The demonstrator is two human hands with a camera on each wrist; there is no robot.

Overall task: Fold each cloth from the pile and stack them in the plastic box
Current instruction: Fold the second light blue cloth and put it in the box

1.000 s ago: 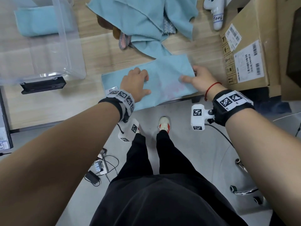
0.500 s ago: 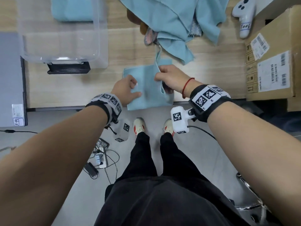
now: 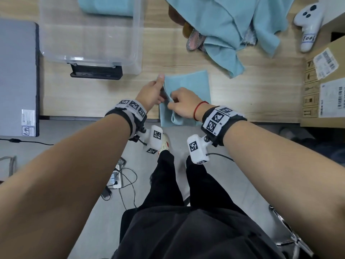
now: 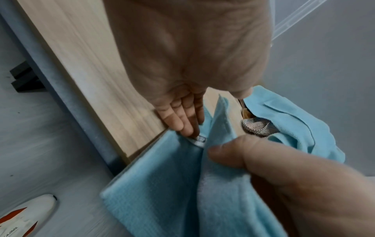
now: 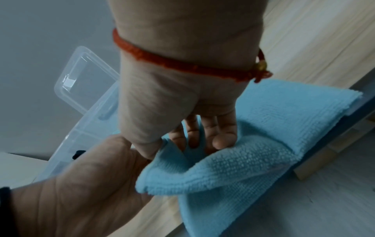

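Blue cloth (image 3: 188,85), folded, at table (image 3: 261,94) edge — left hand (image 3: 152,94) and right hand (image 3: 183,103) both pinching its left edge, apparently lifting it.

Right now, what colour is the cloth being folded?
Light blue cloth, clearest in the head view.

I see both my forearms reach forward and a little inward, so the two hands meet close together, almost touching. My left hand (image 3: 152,94) is turned with the thumb up and pointing forward; its fingers (image 4: 183,118) are curled and pinch an edge of the cloth (image 3: 188,85). My right hand (image 3: 183,104) is just beside it, palm down, the fingers (image 5: 222,137) bent into a raised fold of the same cloth, with the thumb closing against them. Both wrists carry a band with markers.
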